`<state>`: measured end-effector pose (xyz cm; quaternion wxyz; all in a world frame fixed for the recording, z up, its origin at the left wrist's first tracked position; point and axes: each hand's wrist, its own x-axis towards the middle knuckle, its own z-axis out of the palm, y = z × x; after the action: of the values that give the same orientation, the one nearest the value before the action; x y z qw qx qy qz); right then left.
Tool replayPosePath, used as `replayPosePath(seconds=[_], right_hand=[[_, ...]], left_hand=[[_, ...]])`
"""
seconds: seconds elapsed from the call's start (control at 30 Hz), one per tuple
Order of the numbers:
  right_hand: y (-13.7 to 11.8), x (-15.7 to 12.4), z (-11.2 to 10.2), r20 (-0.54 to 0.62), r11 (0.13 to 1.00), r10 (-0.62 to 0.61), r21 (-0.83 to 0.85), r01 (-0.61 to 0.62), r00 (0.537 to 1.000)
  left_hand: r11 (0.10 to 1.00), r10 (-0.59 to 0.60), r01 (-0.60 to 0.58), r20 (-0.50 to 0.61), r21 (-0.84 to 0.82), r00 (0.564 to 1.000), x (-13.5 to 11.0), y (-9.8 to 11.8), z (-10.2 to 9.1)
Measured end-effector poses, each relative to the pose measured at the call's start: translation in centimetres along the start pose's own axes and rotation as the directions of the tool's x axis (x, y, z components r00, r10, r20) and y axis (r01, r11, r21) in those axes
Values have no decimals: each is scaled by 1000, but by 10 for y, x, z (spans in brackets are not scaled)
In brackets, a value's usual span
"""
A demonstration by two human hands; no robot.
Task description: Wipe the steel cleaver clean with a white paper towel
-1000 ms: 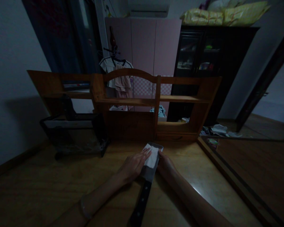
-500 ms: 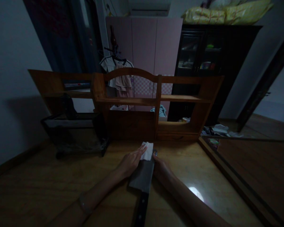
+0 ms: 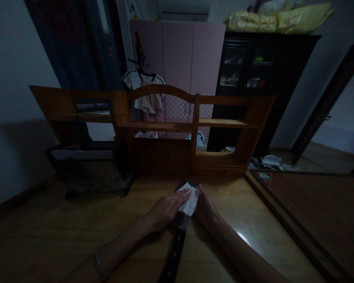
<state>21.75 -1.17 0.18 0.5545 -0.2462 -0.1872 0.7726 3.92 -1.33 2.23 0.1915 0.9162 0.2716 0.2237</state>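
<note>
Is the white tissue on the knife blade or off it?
On: the tissue lies over the blade, under the left hand.

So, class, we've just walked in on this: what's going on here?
Someone is at a wooden tabletop with a broad-bladed knife, its black handle pointing back toward them. Their left hand lies over a white cloth or paper on the blade, while the right hand holds the blade's right side near its far end. Beyond stands a wooden shelf unit.
</note>
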Motion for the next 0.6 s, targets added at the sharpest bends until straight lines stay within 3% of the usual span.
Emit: replayPosePath(seconds=[0.1, 0.2, 0.27, 0.37, 0.5, 0.6], right_hand=[[3, -2, 6, 51, 999, 44, 20, -45, 998], [7, -4, 10, 18, 999, 22, 43, -23, 1000], [7, -5, 12, 17, 998, 10, 66, -11, 1000], [4, -7, 11, 24, 996, 92, 1, -92, 995], [1, -9, 8, -90, 982, 149, -103, -158, 985], [1, -10, 9, -112, 980, 148, -120, -161, 983]], left_hand=[[999, 16, -15, 16, -31, 1000, 2, 6, -1], [999, 25, -24, 13, -21, 1000, 3, 4, 0], [1000, 7, -7, -6, -1, 1000, 4, -2, 1], [998, -48, 50, -53, 38, 997, 3, -14, 3], [988, -100, 110, -95, 110, 990, -1, -31, 6], [971, -105, 129, -129, 203, 986, -5, -45, 10]])
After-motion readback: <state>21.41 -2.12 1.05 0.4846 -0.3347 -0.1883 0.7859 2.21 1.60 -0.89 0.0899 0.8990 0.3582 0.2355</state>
